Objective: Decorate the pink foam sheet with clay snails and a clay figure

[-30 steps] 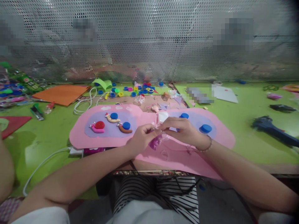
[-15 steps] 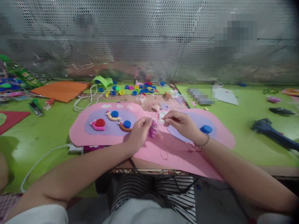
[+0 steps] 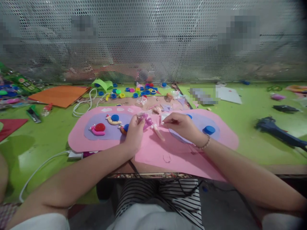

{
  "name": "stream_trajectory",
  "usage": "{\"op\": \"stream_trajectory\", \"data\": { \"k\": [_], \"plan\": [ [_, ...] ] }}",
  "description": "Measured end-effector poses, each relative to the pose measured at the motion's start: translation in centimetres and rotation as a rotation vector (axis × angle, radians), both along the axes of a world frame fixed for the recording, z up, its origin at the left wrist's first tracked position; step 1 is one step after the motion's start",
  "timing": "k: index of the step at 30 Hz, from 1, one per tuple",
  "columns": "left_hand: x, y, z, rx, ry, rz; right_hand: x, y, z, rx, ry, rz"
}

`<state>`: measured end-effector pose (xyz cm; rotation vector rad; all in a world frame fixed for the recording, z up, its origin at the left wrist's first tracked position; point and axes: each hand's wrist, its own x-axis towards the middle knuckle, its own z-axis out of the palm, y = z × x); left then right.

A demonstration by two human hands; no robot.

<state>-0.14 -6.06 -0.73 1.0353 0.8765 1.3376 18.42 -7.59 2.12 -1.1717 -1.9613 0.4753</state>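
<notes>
My left hand [image 3: 134,129] is closed on a clear plastic wrapper with purple clay [image 3: 148,122] in it. Just to its right my right hand [image 3: 180,125] pinches with thumb and forefinger, at a whitish scrap [image 3: 164,117] that I cannot make out well. Below and between the hands, a cream clay snail body [image 3: 158,133] lies on the pink paper [image 3: 182,164]. Left of my hands, on a lilac oval, sit a pink clay snail [image 3: 98,129] with a red cap, a cream one [image 3: 114,120] with a blue cap, and a brown one [image 3: 123,129] partly hidden by my left hand.
A blue bottle cap [image 3: 209,129] rests on the right lilac oval. Loose coloured caps [image 3: 144,93] are scattered at the back. A dark glue gun [image 3: 279,131] lies to the right, a box cutter [image 3: 34,114] and orange sheet [image 3: 61,95] to the left. A white cable [image 3: 43,164] crosses the table.
The cream clay body has come out of the wrapper and now lies on the pink paper. My left hand has moved slightly left and up with the purple clay; the right stays pinched.
</notes>
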Motion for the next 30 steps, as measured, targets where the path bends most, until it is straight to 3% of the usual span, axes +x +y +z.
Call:
{"op": "stream_trajectory", "data": {
  "k": [4, 13, 20, 26, 30],
  "plan": [
    [-0.2, 0.2, -0.2, 0.041, 0.062, 0.059, 0.0, 0.0, 0.0, -0.030, 0.023, 0.002],
    [0.2, 0.4, 0.2, -0.036, -0.031, 0.076, 0.0, 0.0, -0.1, -0.118, 0.067, 0.071],
    [0.1, 0.2, 0.2, -0.072, 0.029, 0.035, -0.3, 0.2, -0.4, -0.071, -0.100, 0.134],
    [0.3, -0.2, -0.1, 0.008, 0.236, -0.095, -0.5, 0.5, -0.9, -0.057, -0.125, 0.216],
    [0.3, 0.0, -0.8, 0.161, 0.346, -0.215, -0.6, 0.3, -0.9, -0.061, -0.131, 0.270]
  ]
}}
